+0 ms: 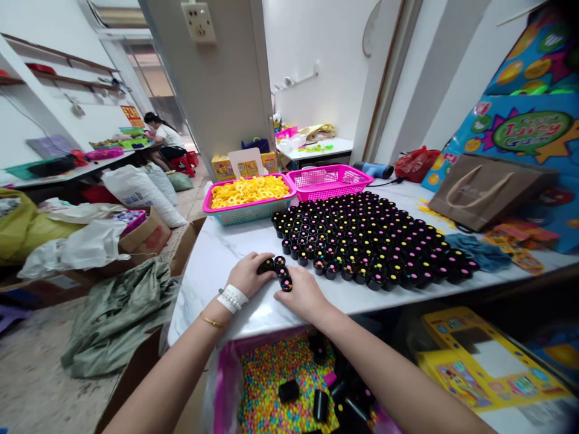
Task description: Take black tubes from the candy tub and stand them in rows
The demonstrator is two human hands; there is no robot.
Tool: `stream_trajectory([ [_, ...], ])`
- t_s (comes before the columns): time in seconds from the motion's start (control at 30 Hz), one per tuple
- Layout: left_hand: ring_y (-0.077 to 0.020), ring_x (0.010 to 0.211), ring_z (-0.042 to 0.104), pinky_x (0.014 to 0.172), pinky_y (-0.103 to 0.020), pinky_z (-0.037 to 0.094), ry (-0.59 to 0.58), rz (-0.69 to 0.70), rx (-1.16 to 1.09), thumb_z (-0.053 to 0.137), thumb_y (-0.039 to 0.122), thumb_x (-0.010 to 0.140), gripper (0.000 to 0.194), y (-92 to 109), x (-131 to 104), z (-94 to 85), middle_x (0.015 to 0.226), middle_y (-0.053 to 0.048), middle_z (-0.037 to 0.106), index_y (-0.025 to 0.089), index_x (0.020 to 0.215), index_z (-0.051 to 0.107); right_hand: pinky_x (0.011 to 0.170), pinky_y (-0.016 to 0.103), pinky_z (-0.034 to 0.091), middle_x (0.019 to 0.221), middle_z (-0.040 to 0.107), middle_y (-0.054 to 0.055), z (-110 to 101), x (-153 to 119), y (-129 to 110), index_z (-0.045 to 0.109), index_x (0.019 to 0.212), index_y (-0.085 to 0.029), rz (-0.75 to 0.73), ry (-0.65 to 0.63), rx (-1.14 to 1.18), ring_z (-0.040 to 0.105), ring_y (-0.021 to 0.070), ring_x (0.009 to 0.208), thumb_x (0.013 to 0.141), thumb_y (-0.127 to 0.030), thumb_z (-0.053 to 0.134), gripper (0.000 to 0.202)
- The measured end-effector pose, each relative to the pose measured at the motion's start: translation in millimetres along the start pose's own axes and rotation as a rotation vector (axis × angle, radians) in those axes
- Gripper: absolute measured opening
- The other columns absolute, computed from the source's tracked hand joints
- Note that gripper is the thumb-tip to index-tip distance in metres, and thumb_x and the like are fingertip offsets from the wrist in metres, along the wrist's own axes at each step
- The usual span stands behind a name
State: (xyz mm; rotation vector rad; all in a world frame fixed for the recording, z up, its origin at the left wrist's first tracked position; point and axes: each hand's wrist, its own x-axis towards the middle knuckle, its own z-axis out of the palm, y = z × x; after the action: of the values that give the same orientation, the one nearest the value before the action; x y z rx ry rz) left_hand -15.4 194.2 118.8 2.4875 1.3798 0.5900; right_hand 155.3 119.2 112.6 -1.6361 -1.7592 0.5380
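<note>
Near the table's front left edge, my left hand [246,277] is closed around small black cylinders, fingers and thumb at their sides. A few of these black cylinders [281,272] stand between both hands, with pink or yellow dots at their tops. My right hand [304,292] grips the near side of the same little group, its thumb at the front cylinder. Just beyond stands a large block of the same black cylinders [357,241], packed upright in rows. Below the table edge, a pink-lined bin [224,386] holds colourful candy balls [266,355] with loose black cylinders lying on them.
A basket [235,216] of yellow rings stands at the table's back left, beside a pink basket [330,175]. At the right are a brown paper bag [493,187], a blue cloth [479,252] and a red plastic bag [414,164]. A person [167,138] sits far left.
</note>
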Motion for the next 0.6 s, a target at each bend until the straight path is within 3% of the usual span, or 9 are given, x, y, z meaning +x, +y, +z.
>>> stream_trajectory([
  [0.27, -0.0202, 0.091, 0.058, 0.089, -0.033, 0.046, -0.16, 0.189, -0.006, 0.071, 0.04, 0.076, 0.043, -44, 57, -15.5, 0.097, -0.005, 0.056, 0.025, 0.116, 0.066, 0.076, 0.034, 0.049, 0.083, 0.063, 0.009, 12, 30, -10, 0.065, 0.085, -0.016, 0.059, 0.014, -0.067, 0.06, 0.0237, 0.081, 0.066, -0.031, 0.074, 0.026],
  [0.37, -0.0213, 0.096, 0.056, 0.091, -0.034, 0.046, -0.133, 0.196, -0.036, 0.078, 0.04, 0.069, 0.06, -48, 64, -16.7, 0.1, -0.005, 0.054, 0.026, 0.125, 0.061, 0.075, 0.034, 0.049, 0.087, 0.062, 0.008, 15, 27, -8, 0.064, 0.091, -0.016, 0.057, 0.05, -0.023, 0.06, 0.0231, 0.082, 0.064, -0.03, 0.076, 0.032],
  [0.43, -0.0209, 0.095, 0.057, 0.087, -0.034, 0.048, -0.062, 0.11, -0.068, 0.082, 0.041, 0.062, 0.083, -47, 57, -17.3, 0.107, -0.005, 0.053, 0.027, 0.137, 0.05, 0.078, 0.035, 0.049, 0.09, 0.061, 0.008, 17, 20, -3, 0.062, 0.098, -0.017, 0.037, 0.095, 0.027, 0.06, 0.0236, 0.085, 0.062, -0.027, 0.076, 0.04],
  [0.5, -0.0191, 0.086, 0.06, 0.078, -0.032, 0.049, 0.007, -0.081, -0.11, 0.084, 0.045, 0.058, 0.1, -45, 44, -17.4, 0.105, -0.005, 0.055, 0.023, 0.144, 0.037, 0.078, 0.036, 0.05, 0.092, 0.06, 0.006, 19, 12, 3, 0.057, 0.106, -0.018, 0.022, 0.167, 0.087, 0.061, 0.0235, 0.085, 0.06, -0.024, 0.075, 0.05],
  [0.6, -0.0188, 0.071, 0.062, 0.067, -0.029, 0.047, 0.002, -0.349, -0.188, 0.081, 0.054, 0.058, 0.102, -39, 24, -15.0, 0.082, -0.001, 0.062, 0.012, 0.141, 0.037, 0.07, 0.035, 0.05, 0.084, 0.058, 0.003, 22, 4, 10, 0.05, 0.105, -0.02, 0.063, 0.256, 0.163, 0.061, 0.022, 0.075, 0.059, -0.02, 0.072, 0.05],
])
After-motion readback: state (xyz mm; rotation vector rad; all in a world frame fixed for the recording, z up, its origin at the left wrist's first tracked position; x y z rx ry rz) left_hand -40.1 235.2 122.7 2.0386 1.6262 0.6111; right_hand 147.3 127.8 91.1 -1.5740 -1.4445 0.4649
